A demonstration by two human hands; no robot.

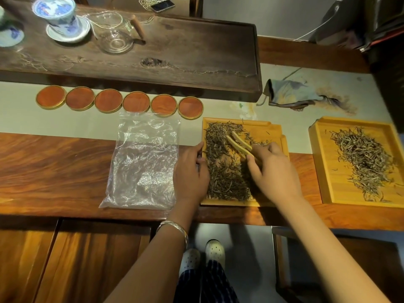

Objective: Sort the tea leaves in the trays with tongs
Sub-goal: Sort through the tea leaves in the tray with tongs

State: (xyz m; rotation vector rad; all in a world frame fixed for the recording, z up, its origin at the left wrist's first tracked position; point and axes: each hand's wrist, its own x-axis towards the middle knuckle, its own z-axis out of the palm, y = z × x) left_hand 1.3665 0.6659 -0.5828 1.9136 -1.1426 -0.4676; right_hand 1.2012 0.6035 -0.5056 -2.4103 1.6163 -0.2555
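Near edge: grey floor, two white shoes (204, 254), striped trousers, wood cabinet fronts under the table (54, 167). Table is reddish wood with a pale runner (87, 125) along its far half.

Left hand (191, 171), bangle (175, 229) on the wrist, rests at the left edge of the near tray (274, 132), fingers curled loosely at the rim; whether it grasps anything, cannot tell. Right hand (273, 171) pinches the tongs (239, 142), blades slightly apart, tips pointing up-left over the tea leaves (225, 167). Leaves are thin, dark brown-grey needles, heaped along the tray's left side and front.

Second tray (321, 162) sits toward the table's right edge, apart from the first, with its own leaf pile (365, 162) in the middle. Crumpled clear bag (142, 162) lies left of the left hand, near the front edge.

Farther: six round orange coasters (120, 101) in a row on the runner, cloth pouch (290, 92) to the right. Dark tea board (175, 51) at the far edge carries a blue-white lidded cup (59, 16) and glassware (113, 36). Phone (162, 5) behind.
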